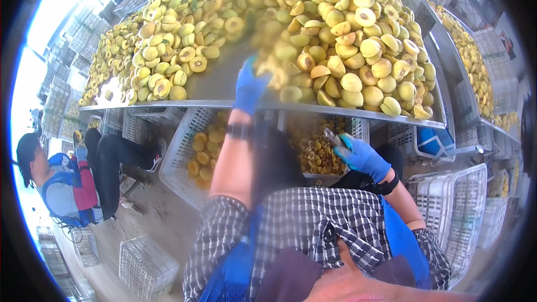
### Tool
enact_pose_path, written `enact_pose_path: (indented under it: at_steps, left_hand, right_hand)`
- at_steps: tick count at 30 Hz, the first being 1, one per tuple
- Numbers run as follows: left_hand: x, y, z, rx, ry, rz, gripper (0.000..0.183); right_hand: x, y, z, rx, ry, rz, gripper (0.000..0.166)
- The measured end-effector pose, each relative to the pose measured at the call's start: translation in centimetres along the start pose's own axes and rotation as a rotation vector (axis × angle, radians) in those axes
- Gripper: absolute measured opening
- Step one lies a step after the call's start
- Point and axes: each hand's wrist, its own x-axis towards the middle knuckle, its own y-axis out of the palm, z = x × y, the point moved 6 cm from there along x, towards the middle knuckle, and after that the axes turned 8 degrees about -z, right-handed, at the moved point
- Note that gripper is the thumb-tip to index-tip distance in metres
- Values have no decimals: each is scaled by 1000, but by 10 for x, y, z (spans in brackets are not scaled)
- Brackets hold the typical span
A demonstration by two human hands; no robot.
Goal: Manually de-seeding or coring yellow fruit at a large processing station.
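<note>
A heap of halved yellow peaches (352, 50), many with stones showing, lies on a metal table (214, 82). My left hand (251, 86), in a blue glove, reaches over the table's front edge to the heap. Its fingertips touch or nearly touch a blurred peach half (277, 73); whether they grip it cannot be told. My right hand (364, 155), gloved in blue too, is closed around a small metal hand tool (332, 137), its tip pointing up and left. Below that tool, a crate (356, 128) contains brown and yellow stones and scraps (321, 155).
Left of my knees, a white plastic crate (174, 174) holds orange-yellow peach halves (203, 157). A seated person (69, 184) works farther left. Crates (451, 214) stand at right, another (147, 266) on the floor. A second fruit-laden table (470, 54) is at far right.
</note>
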Motion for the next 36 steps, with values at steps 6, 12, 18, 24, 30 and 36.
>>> enact_pose_path:
  at_steps: [6,12,18,24,30,36]
  left_hand:
    - [-62,39,-93,-1233,-608,168,34]
    - [-90,57,-148,-1392,-810,302,38]
    - [-94,60,-155,-1062,-429,274,20]
    - [-97,48,-179,-319,281,268,30]
    - [-102,67,-146,-533,-84,352,25]
    - [-107,68,-142,-903,-536,212,30]
  right_hand:
    - [24,-27,34,485,-307,-280,26]
    - [20,-49,74,50,-446,-643,24]
    - [11,-46,76,-210,-478,-666,29]
    - [20,-40,44,-186,-336,-441,48]
    - [28,-25,42,-184,-353,-277,52]
    - [12,-37,63,-316,-856,-724,32]
